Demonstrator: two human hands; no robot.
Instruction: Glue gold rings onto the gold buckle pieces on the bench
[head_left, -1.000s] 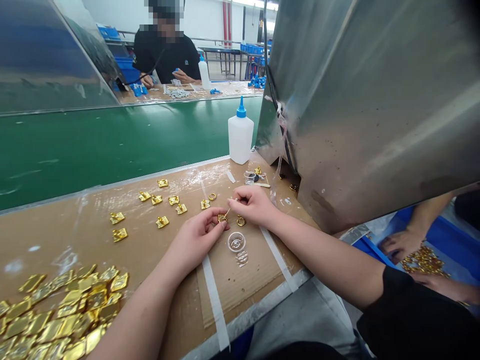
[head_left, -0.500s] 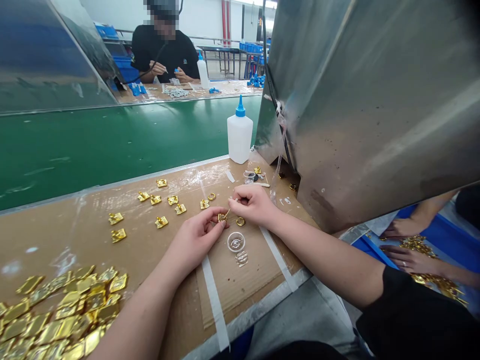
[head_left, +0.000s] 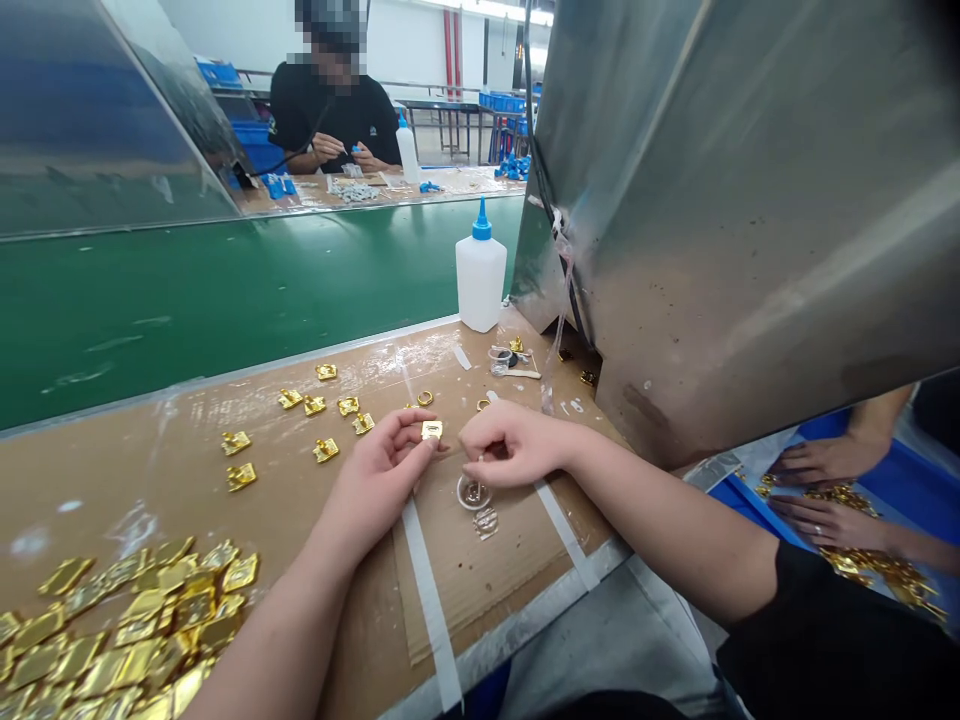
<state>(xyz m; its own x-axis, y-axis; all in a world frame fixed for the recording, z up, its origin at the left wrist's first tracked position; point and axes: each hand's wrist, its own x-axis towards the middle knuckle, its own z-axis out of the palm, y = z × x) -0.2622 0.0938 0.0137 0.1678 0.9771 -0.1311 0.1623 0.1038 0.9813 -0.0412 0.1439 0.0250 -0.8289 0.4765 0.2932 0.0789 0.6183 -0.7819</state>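
Note:
My left hand (head_left: 386, 475) pinches a small square gold plate (head_left: 432, 430) between thumb and fingertips, its face turned up. My right hand (head_left: 521, 445) is closed on a thin stick (head_left: 481, 462), mostly hidden by the fingers, pointing down over a small clear plastic cup (head_left: 472, 506). A clear liquid seems to be in the cup. Just below it lies a crumpled clear scrap (head_left: 486, 522). One gold ring (head_left: 425, 397) lies beyond my left hand; another gold ring (head_left: 482, 405) shows partly behind my right hand.
Several gold pieces with posts (head_left: 325, 450) lie spread to the left, and a heap of gold plates (head_left: 127, 630) fills the near left. A white bottle (head_left: 481, 275) stands behind. A metal panel (head_left: 735, 230) slopes at right. Another person's hands (head_left: 832, 520) handle gold parts beyond it.
My right hand has moved down from the gold plate to over the cup, taking the stick along. My left hand has shifted slightly left and tilted the plate face up.

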